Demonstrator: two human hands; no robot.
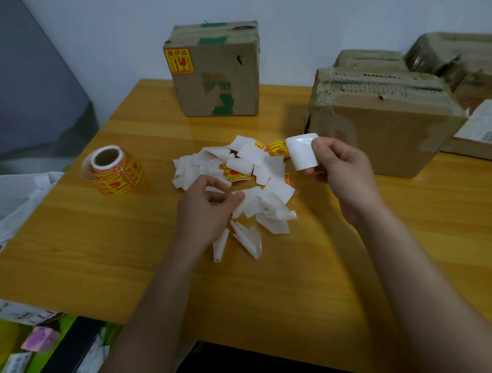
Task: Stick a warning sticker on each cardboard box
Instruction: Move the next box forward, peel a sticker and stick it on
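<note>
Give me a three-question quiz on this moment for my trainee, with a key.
1. True or false: the far box already carries a sticker.
2. Which hand holds a white piece up off the table: A left hand, B right hand, C neither?
3. Fill in: the sticker roll stands to the ___ of the paper pile.

Key: 1 true. 2 B. 3 left.
</note>
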